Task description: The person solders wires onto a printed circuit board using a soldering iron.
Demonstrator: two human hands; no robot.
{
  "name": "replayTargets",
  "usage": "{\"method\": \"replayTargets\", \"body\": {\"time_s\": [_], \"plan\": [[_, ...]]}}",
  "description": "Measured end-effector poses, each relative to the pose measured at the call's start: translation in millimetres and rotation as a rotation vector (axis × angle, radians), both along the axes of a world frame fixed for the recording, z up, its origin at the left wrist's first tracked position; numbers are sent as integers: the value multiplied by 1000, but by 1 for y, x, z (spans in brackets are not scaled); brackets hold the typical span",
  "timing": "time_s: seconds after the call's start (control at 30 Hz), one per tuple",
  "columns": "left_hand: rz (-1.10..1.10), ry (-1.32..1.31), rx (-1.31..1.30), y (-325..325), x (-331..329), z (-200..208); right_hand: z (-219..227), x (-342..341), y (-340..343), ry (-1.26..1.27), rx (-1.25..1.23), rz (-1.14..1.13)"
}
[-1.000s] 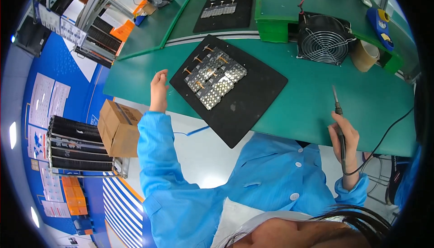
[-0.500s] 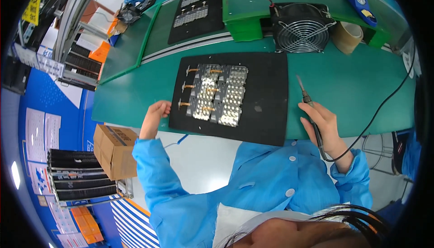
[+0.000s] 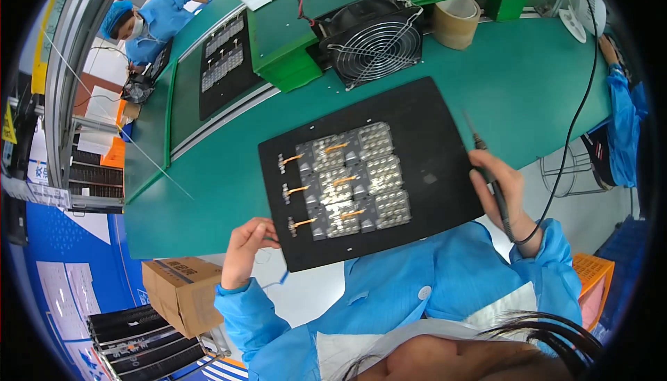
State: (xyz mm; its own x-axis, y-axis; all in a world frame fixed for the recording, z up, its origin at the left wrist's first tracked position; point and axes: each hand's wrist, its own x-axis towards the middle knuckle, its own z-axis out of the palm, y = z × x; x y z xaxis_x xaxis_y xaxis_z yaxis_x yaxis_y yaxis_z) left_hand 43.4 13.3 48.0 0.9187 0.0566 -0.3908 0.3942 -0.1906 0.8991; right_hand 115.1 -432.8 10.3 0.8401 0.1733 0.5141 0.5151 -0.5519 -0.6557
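A black mat (image 3: 445, 138) lies tilted in front of me, its near edge past the table's front edge. On it sit several small circuit boards (image 3: 386, 176) with shiny round pads, joined in a block, with orange flex strips (image 3: 304, 222) sticking out at their left. My left hand (image 3: 249, 247) pinches the mat's lower left edge, its fingertips partly hidden. My right hand (image 3: 506, 193) is closed round a soldering iron (image 3: 497, 197), whose tip points up and away beyond the mat's right edge. The fingers of that hand are close against this edge; whether they also grip it I cannot tell.
A black fan (image 3: 379, 54) with a wire guard stands behind the mat, beside a tape roll (image 3: 456, 25) and a green shelf (image 3: 288, 68). The iron's cable (image 3: 573, 120) loops at right. A second boarded mat (image 3: 224, 96) lies far left; a co-worker (image 3: 149, 30) sits beyond.
The mat with its boards has turned counterclockwise and come closer to me. My left hand now holds its edge; my right hand, with the soldering iron, has come to its right edge. The view has shifted.
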Motion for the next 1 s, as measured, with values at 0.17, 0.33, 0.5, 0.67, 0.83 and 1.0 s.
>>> {"method": "replayTargets", "body": {"time_s": [0.17,0.33,0.5,0.67,0.83,1.0], "plan": [[-162,37,-5,-57,44,3,-1,9,-33,-36,-19,-243],[-201,37,-12,-73,63,-1,0,25,-45,-55,-55,-290],[-231,-26,38,-75,63,-2,-3,31,-48,-90,-93,-273],[42,-198,-72,-106,67,39,17,35,-42,-145,-207,-89],[-440,-54,-142,-182,88,17,53,40,12,318,139,544],[-661,-256,-206,-224,92,-3,55,51,43,299,180,672]]}}
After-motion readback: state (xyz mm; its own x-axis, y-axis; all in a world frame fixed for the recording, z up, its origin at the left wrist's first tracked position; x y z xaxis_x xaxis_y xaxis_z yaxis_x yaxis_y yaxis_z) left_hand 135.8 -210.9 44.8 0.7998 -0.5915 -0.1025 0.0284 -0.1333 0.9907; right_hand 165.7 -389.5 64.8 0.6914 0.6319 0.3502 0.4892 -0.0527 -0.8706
